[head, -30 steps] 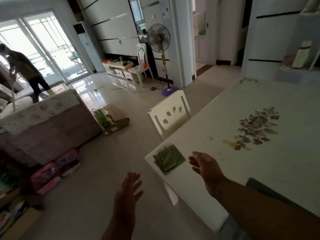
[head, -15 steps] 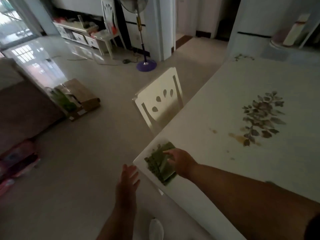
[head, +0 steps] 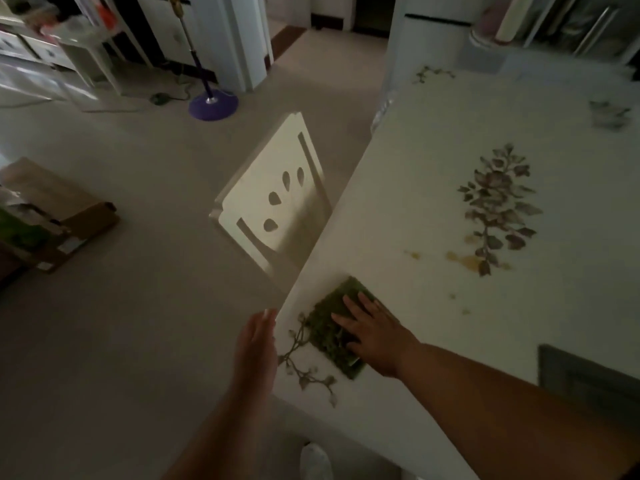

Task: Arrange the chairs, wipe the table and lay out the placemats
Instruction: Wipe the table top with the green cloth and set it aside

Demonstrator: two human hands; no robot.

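A folded green cloth (head: 329,323) lies near the left corner of the white table (head: 433,168), which has leaf prints on it. My right hand (head: 372,332) rests flat on the cloth, fingers spread over it. My left hand (head: 258,341) hovers open beside the table's edge, holding nothing. A white chair (head: 273,202) with teardrop cut-outs stands pushed against the table's left side. Yellowish stains (head: 464,259) mark the tabletop by the big leaf print. A dark placemat (head: 585,379) shows at the lower right.
A fan's purple base (head: 213,105) and pole stand on the floor beyond the chair. An open cardboard box (head: 52,220) sits at the left. A second white chair (head: 83,39) and low cabinet are far left. Shelving stands behind the table.
My right hand has reached the green cloth and now lies flat on it. My view has tilted down and closer to the table; my left hand has come up to the table's edge.
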